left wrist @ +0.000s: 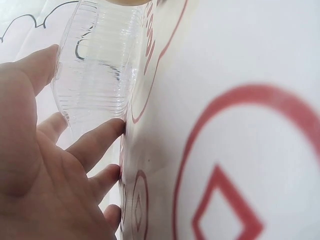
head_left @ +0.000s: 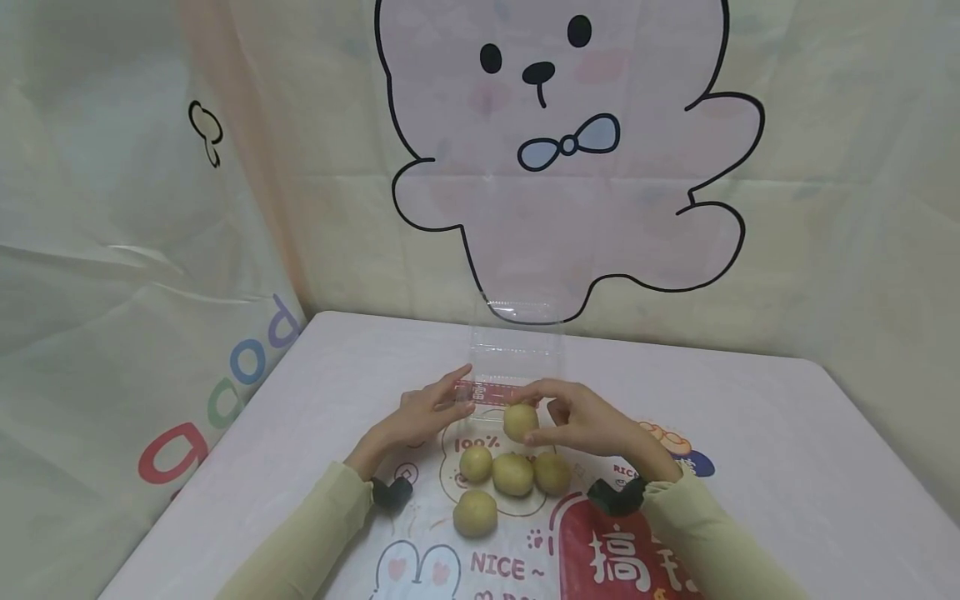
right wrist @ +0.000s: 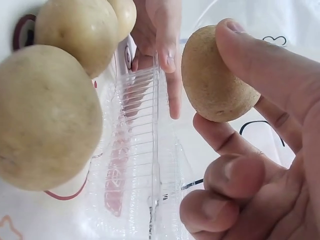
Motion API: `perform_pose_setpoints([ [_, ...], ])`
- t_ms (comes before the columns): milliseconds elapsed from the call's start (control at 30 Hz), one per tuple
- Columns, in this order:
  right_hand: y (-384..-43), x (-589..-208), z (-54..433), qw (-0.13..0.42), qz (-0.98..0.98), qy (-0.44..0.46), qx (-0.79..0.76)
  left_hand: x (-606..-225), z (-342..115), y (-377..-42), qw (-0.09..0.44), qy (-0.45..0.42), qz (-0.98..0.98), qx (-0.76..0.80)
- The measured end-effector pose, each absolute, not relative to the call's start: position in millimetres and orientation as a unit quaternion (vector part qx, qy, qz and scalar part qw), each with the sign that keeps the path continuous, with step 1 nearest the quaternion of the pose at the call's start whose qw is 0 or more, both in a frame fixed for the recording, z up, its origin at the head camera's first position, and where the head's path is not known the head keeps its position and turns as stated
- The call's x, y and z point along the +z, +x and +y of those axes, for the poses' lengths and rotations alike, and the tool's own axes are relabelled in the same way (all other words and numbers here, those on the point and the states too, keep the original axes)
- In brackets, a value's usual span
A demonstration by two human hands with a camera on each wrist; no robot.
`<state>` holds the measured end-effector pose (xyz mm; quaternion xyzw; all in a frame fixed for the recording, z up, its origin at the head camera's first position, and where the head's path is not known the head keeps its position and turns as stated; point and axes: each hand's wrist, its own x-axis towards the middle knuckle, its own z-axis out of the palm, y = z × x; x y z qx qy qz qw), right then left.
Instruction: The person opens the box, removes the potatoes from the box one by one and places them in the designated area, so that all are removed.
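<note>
My right hand (head_left: 588, 421) pinches a small potato (head_left: 521, 422) between thumb and fingers. In the right wrist view this potato (right wrist: 212, 75) hangs beside the rim of a clear plastic container (right wrist: 132, 150). The head view shows the container standing with its clear lid (head_left: 517, 346) raised at the back. My left hand (head_left: 427, 412) is at the container's left side, its fingers extended. The left wrist view shows that hand (left wrist: 55, 145) against the clear wall (left wrist: 95, 75), with some fingertips down at the tabletop. Several other potatoes (head_left: 513, 474) lie on the table in front of the container.
The white table (head_left: 750, 433) carries a printed cover with red lettering and cartoon figures. Behind it hangs a curtain (head_left: 840, 208) with a bear drawing, and another sheet (head_left: 135, 333) hangs at the left. A dark band (head_left: 618, 497) sits on each wrist.
</note>
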<state>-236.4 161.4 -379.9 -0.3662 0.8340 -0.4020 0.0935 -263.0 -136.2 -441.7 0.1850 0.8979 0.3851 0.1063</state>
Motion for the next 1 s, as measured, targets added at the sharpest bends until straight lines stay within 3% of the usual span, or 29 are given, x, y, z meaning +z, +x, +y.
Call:
perform_pose_setpoints([
  [1000,-174.8,-399.5,171.8,0.123,0.826,-0.369,-0.408,-442.3,-134.9,-263.3,0.110,0.180,0.897,0.390],
])
